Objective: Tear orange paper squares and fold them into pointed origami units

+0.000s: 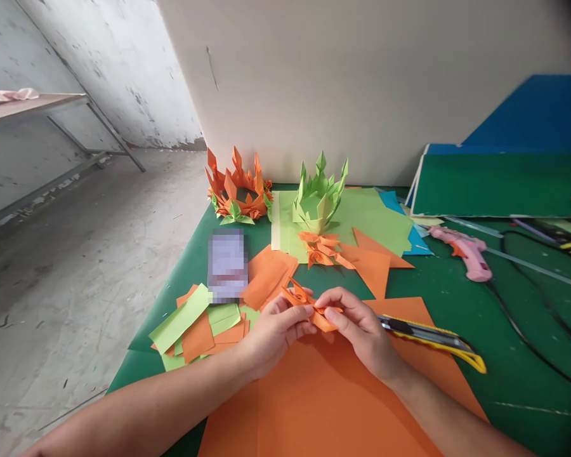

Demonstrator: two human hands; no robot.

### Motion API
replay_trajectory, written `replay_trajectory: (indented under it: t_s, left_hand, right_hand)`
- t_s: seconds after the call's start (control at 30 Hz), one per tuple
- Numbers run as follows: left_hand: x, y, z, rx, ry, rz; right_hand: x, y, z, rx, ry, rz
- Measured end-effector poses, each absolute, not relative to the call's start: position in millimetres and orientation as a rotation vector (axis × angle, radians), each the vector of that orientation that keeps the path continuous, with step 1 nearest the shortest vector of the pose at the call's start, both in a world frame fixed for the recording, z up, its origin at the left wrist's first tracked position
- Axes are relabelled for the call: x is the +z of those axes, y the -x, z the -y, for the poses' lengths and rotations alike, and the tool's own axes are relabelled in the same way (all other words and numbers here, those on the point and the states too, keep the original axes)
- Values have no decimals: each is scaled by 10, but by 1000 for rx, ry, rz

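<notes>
Orange fold (324,322) is held up over the big orange sheet (337,400). Left hand (276,329): thumb and fingers clamped on the fold. Right hand (361,325): same, pinching its other side. Cutter (431,336) just right, blade end by right hand. Green crown (316,221) behind, glue gun (469,252) farther right.
</notes>
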State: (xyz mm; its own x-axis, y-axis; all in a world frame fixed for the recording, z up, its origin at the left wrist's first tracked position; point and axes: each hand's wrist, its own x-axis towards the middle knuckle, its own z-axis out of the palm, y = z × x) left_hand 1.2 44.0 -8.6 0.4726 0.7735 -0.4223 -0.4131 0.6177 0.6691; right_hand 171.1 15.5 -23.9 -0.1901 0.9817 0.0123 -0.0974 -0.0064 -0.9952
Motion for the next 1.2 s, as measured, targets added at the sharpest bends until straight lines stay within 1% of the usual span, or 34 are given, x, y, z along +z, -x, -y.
replay_trajectory:
  t_s: [0.23,0.33,0.6,0.7,0.9,1.2]
  left_hand:
    - [-114,5,-435,771,-589,-759]
    - [-116,1,-443,770,-675,-750]
    - [-173,0,-480,828,-857,-843]
    - [-179,-12,-467,827,-873,-804]
    - [-130,-22,-441,872,-846,-808]
    - [-147,6,-458,879,-847,-817]
  right_hand:
    - [-224,-1740,-132,1367,992,1383]
    - [-246,-1729,-137,1313,1047,1384]
    - [-273,-1672,-164,1293,1148,1227]
    - [-285,-1685,-187,1190,1162,1235]
    - [-284,-1690,-170,944,1130,1442]
    - [-299,-1696,-164,883,1159,1487]
